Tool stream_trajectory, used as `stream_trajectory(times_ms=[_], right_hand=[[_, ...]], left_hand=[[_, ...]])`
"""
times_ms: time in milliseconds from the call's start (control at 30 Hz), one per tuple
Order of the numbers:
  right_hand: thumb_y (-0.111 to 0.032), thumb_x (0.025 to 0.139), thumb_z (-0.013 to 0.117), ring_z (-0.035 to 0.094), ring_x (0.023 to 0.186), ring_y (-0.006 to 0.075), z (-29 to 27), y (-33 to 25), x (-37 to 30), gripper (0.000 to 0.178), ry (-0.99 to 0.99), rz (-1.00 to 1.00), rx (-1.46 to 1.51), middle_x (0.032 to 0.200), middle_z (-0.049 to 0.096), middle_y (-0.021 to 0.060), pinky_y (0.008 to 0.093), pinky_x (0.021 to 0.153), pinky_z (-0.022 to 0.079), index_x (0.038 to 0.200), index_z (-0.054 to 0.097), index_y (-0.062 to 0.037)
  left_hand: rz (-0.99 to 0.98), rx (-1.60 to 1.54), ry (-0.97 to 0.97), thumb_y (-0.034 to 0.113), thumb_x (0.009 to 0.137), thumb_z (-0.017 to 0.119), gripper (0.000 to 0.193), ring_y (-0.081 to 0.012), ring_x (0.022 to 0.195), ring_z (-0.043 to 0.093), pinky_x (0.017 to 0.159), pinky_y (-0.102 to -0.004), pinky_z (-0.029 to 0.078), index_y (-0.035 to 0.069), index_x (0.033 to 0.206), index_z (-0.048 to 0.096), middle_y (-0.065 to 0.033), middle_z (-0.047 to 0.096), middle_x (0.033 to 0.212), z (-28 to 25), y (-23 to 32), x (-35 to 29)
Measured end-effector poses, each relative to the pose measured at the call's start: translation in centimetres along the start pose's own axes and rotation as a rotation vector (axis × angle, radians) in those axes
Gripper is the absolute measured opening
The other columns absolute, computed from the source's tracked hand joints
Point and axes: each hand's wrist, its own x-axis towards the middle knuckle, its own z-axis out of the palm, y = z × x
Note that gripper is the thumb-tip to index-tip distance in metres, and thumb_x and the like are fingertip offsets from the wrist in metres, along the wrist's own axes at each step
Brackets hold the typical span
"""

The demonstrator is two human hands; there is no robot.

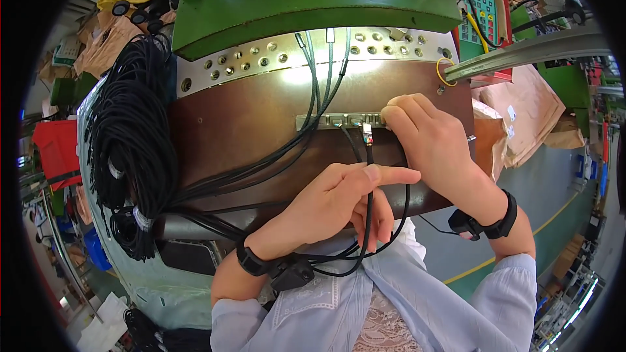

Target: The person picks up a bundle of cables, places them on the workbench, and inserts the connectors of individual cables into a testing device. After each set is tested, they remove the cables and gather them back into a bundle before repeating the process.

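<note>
- Left hand (339, 199): fingers closed around 1 black cable (369, 186), forefinger extended; the cable's clear plug end (367, 134) is held just below the connector strip (339, 121).
- Right hand (424, 137): fingertips pressed on the strip's right end; whether anything is pinched there cannot be told.
- Step judged in hand: a plug is being seated in the strip; alignment with a free socket is called for.
- Brown counter (241, 124): several black cables are already plugged in.
- Black cable bundle (127, 137): hung at the left; no containers are seen.
</note>
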Motion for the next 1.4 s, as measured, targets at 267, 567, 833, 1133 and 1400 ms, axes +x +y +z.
stream_trajectory(times_ms=[267, 567, 833, 1133, 1400], right_hand=[[-0.003, 0.066, 0.061, 0.058, 0.079, 0.0236, -0.2, -0.1, -0.1, 0.025, 0.014, -0.009, -0.018, 0.088, 0.058, 0.0054, 0.0313, 0.059, 0.049, 0.090, 0.054, -0.0055], [0.006, 0.067, 0.064, 0.061, 0.077, 0.0258, -0.7, 0.5, -0.7, 0.020, 0.317, -0.164, 0.296, 0.089, 0.062, 0.0091, 0.0320, 0.065, 0.050, 0.084, 0.058, -0.0018], [0.010, 0.074, 0.059, 0.061, 0.076, 0.0273, 0.9, 1.6, -2.2, 0.014, 0.171, 0.285, 0.521, 0.089, 0.062, 0.0110, 0.0303, 0.066, 0.049, 0.083, 0.056, -0.0005], [0.006, 0.074, 0.061, 0.056, 0.087, 0.0295, 1.9, 0.7, -1.3, 0.023, 0.154, 0.171, 0.447, 0.094, 0.058, 0.0107, 0.0347, 0.075, 0.045, 0.094, 0.056, -0.0033], [0.001, 0.075, 0.059, 0.051, 0.096, 0.0286, 1.5, 2.2, -1.5, 0.029, 0.042, 0.110, 0.392, 0.101, 0.056, 0.0098, 0.0353, 0.084, 0.039, 0.104, 0.057, -0.0057]], left_hand=[[-0.031, -0.053, 0.031, 0.023, 0.096, 0.025, 0.048, -0.0187, 0.050, 0.057, 0.049, -0.0267, 0.050, -0.010, 0.122, 0.048, -0.0154, 0.060, 0.062, 0.3, 0.2, 0.1], [-0.054, 0.177, -0.069, 0.029, 0.096, 0.034, 0.045, -0.0192, 0.061, 0.061, 0.056, -0.0275, 0.051, -0.007, 0.115, 0.055, -0.0139, 0.063, 0.071, 0.8, 1.9, -0.1], [0.567, 0.180, 0.844, 0.021, 0.095, 0.045, 0.031, -0.0205, 0.093, 0.061, 0.082, -0.0312, 0.049, -0.002, 0.113, 0.057, -0.0123, 0.063, 0.104, -7.8, 3.7, 0.6], [0.533, -0.045, 0.268, 0.019, 0.095, 0.041, 0.029, -0.0227, 0.087, 0.061, 0.078, -0.0325, 0.050, -0.004, 0.104, 0.054, -0.0167, 0.061, 0.091, -17.3, 4.2, 9.2], [-0.127, -0.016, -0.016, 0.028, 0.094, 0.044, 0.036, -0.0221, 0.074, 0.063, 0.067, -0.0267, 0.048, -0.004, 0.088, 0.058, -0.0177, 0.064, 0.075, -9.6, 5.3, -4.1]])
